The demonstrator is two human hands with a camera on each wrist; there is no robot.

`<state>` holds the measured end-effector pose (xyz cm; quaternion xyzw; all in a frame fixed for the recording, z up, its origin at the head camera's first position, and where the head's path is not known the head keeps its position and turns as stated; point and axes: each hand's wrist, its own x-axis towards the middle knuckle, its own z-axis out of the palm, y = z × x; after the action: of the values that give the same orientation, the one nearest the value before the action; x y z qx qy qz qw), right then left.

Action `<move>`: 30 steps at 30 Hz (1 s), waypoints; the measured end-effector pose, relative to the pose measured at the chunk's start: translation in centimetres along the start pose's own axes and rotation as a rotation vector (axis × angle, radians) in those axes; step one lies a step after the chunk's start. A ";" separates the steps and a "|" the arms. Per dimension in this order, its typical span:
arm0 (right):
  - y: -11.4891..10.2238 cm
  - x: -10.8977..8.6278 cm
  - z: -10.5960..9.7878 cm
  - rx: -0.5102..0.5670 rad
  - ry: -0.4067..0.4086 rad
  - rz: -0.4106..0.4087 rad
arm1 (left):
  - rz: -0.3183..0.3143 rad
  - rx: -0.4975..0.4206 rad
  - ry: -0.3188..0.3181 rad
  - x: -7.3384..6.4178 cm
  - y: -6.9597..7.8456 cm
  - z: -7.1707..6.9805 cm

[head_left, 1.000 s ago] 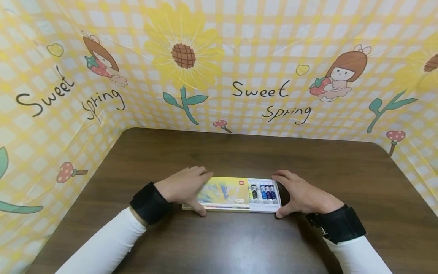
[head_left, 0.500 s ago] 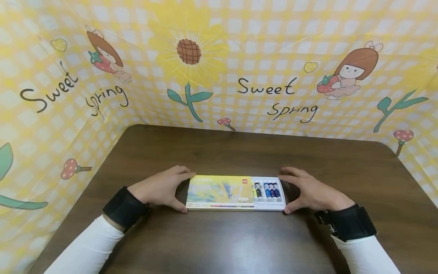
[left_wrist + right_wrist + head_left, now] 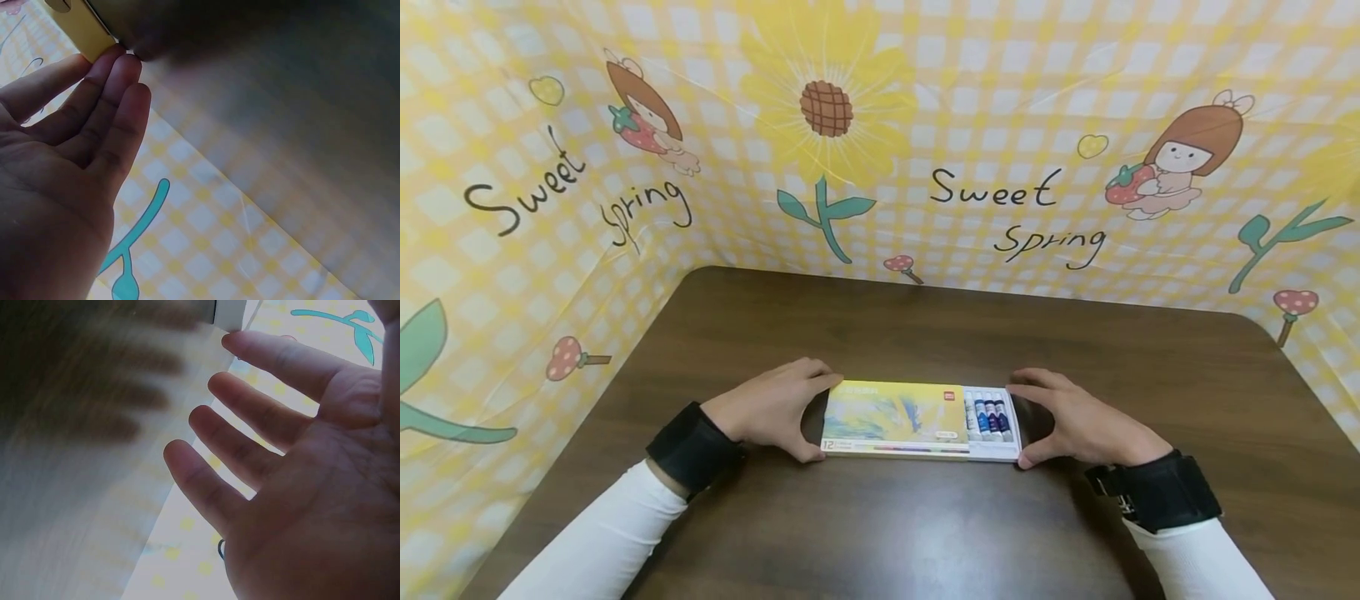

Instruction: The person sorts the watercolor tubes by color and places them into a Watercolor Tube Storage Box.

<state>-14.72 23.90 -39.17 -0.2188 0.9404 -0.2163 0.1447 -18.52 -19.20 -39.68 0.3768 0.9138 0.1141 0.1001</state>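
Observation:
A yellow paint box sleeve [image 3: 891, 417] lies flat on the table, its white tray [image 3: 992, 451] sticking out at the right with several paint tubes [image 3: 988, 415] showing. My left hand [image 3: 767, 410] holds the sleeve's left end, thumb at the near corner and index finger at the far one. At the tray's right end, my right hand [image 3: 1078, 423] spans the two corners between thumb and index finger. The left wrist view shows fingertips against the box's yellow end [image 3: 87, 34]. In the right wrist view the index fingertip meets the tray corner [image 3: 230, 315], the other fingers spread.
The brown wooden table [image 3: 880, 517] has rounded back corners. A yellow checked cloth [image 3: 865, 217] with flower prints hangs along its back and sides. Black bands [image 3: 692, 450] wrap both wrists, over white sleeves.
My left hand shifted from the top of the box to its left end, then moved right with the sleeve. The tray has slid further into the sleeve, and fewer tubes show.

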 end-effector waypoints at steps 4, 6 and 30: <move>-0.2 0.0 0.1 0.003 -0.006 0.011 | 0.003 -0.004 0.002 0.3 0.3 0.0; -0.2 0.1 0.1 0.004 -0.008 0.011 | 0.005 -0.005 0.001 0.4 0.5 0.1; -1.1 0.4 0.6 -0.024 -0.026 0.015 | 0.058 0.037 0.006 1.6 1.7 0.4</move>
<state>-14.47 22.59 -39.24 -0.2162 0.9426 -0.2011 0.1561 -18.39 -16.87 -39.77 0.4047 0.9047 0.1009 0.0871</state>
